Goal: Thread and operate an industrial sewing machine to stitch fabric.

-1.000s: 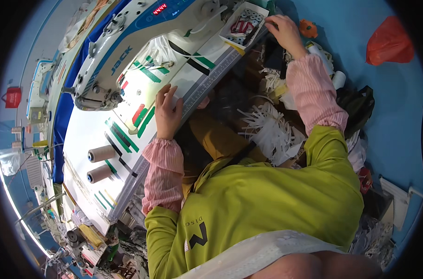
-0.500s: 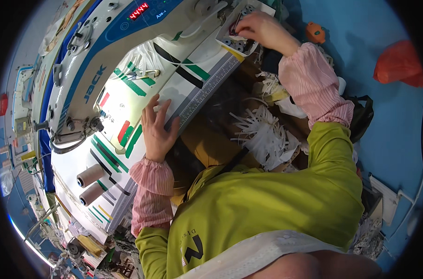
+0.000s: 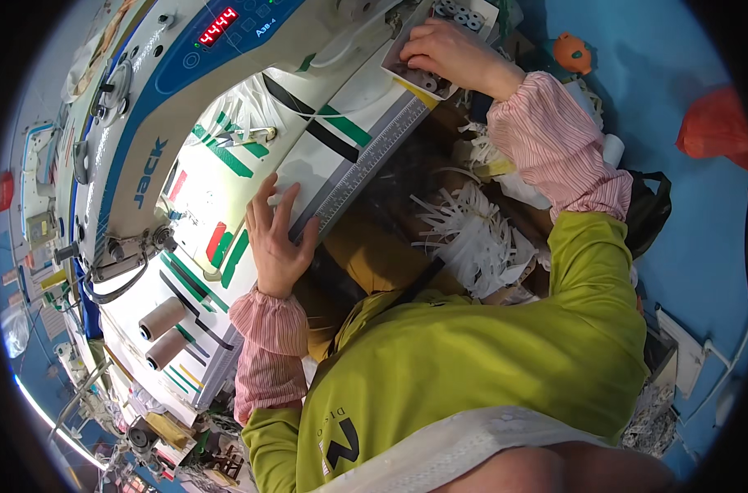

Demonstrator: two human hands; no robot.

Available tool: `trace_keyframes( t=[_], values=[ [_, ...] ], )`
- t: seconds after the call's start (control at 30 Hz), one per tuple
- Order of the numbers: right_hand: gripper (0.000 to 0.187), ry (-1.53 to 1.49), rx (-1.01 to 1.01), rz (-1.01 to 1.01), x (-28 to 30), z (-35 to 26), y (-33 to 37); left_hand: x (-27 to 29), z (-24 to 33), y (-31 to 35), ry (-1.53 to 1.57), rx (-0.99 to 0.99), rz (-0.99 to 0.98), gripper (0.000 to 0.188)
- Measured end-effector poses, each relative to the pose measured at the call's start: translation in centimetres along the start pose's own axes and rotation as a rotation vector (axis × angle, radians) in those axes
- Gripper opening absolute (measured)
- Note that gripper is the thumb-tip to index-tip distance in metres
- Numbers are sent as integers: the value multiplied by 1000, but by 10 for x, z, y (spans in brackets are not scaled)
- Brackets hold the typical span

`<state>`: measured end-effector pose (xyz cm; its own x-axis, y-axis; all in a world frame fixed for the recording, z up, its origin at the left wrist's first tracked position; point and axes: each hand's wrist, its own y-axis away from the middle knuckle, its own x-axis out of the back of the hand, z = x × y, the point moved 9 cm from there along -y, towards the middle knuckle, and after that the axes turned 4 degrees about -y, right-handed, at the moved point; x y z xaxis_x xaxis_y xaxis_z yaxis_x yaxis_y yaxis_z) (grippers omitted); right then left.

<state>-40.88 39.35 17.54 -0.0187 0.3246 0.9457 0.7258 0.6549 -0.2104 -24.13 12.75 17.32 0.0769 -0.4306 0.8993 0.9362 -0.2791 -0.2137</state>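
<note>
My right hand (image 3: 460, 59) reaches into a white open box (image 3: 393, 57) at the far edge of the sewing table, its fingers bent together and pointing down. Several small grey bobbins (image 3: 464, 15) lie in the box, some behind the hand and some below it. Whatever sits between those fingertips is hidden. On the white tabletop near the front edge rests my left hand (image 3: 277, 251), fingers spread and holding nothing. It lies beside a ruler strip (image 3: 374, 130) along that edge. The sewing machine (image 3: 156, 123), white and blue with a lit red display, stands left of both hands.
Two thread cones (image 3: 162, 319) lie at the table's near left. Green and black tape strips (image 3: 333, 140) mark the top. White fabric strips (image 3: 473, 234) hang in a heap below the table edge. An orange object (image 3: 571, 53) and a red bag (image 3: 715, 127) are at the right.
My right hand has shifted slightly left and inward within the box, uncovering more bobbins behind it. My left hand stays in place on the table. The whole view has turned a little.
</note>
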Motion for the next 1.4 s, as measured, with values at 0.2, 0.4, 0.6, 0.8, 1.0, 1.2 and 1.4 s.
trace_keyframes(
  t=[0.2,0.4,0.6,0.8,1.0,1.2,1.4],
  values=[
    [22,-47,24,32,6,-11,1,0,-1,2,9,20,-2,52],
    [25,40,39,-17,-7,-19,1,-1,1,2,7,16,2,53],
    [26,-388,-109,146,33,12,16,2,2,3,37,15,23,53],
    [30,-1633,-213,142,21,-72,45,10,5,11,110,-25,127,49],
    [28,-1761,-204,-293,-37,-190,81,32,111,25,518,-275,226,37],
    [22,-1642,-295,-389,-25,-203,70,55,103,32,464,-213,303,32],
    [28,-134,330,157,38,-218,-1,68,64,41,355,-97,397,21]
  ],
)
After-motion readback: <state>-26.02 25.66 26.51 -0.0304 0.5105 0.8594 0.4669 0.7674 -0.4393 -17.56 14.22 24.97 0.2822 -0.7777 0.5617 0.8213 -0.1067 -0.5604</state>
